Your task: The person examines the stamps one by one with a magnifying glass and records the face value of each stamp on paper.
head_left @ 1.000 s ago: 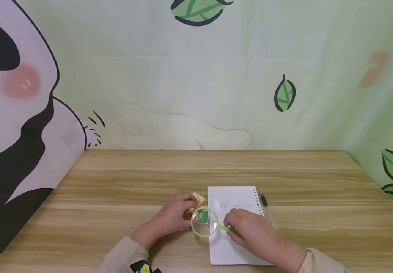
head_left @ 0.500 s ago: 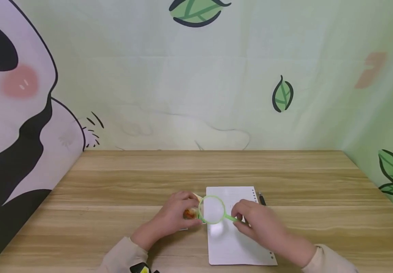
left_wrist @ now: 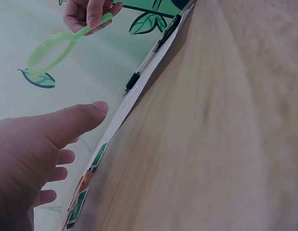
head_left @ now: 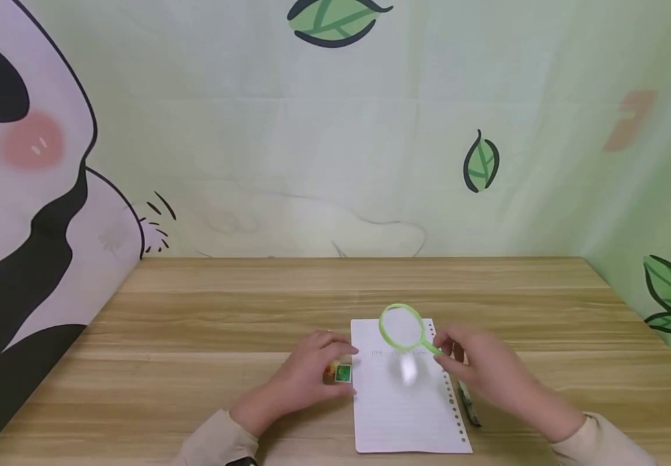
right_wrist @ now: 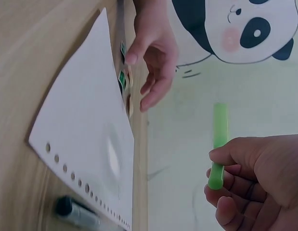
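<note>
Up at ten o'clock from the sheet of paper, a big panda is drawn on the wall. At nine o'clock is the left hand, low over the wooden bench. Its grip is loose, with thumb and fingers apart, and it holds nothing. Seen from above, a small green picture card and an orange card lie in the gap, partly hidden by that hand, just beside the paper. At twelve o'clock from the paper's middle, the round green magnifying glass is up in the air, and a bright spot shines on the page. At three o'clock, the right hand has its handle in a pinching grip. Just past the paper's row of holes, a pen lies on the bench.
</note>
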Motion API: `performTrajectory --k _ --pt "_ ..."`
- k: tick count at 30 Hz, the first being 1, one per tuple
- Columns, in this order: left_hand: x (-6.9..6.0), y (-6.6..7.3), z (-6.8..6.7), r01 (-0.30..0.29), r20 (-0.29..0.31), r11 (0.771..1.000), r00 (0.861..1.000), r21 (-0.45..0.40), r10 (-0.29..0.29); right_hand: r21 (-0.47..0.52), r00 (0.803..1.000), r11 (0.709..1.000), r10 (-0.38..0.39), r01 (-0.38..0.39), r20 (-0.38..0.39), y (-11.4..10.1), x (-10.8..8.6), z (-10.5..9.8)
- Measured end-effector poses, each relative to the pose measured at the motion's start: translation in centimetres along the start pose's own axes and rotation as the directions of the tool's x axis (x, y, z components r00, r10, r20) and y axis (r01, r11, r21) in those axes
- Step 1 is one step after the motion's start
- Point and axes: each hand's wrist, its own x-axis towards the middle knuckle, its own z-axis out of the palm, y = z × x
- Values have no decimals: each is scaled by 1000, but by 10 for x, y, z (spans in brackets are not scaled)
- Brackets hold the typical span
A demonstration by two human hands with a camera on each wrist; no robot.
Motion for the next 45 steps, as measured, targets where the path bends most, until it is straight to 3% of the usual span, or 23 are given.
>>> performTrajectory --k 11,22,38,45 --pt "0 4 6 31 58 998 998 53 -34 -30 992 993 112 -114 -65 40 -21 -14" --pt "0 3 7 6 111 992 994 123 -20 -65 978 978 192 -197 -78 77 -39 -13" --pt "-1 3 9 16 117 992 993 122 -31 -79 949 946 316 -315 -1 100 -47 -2" --pt "-1 2 10 19 112 993 993 120 -32 -107 944 940 329 -325 19 104 -48 0"
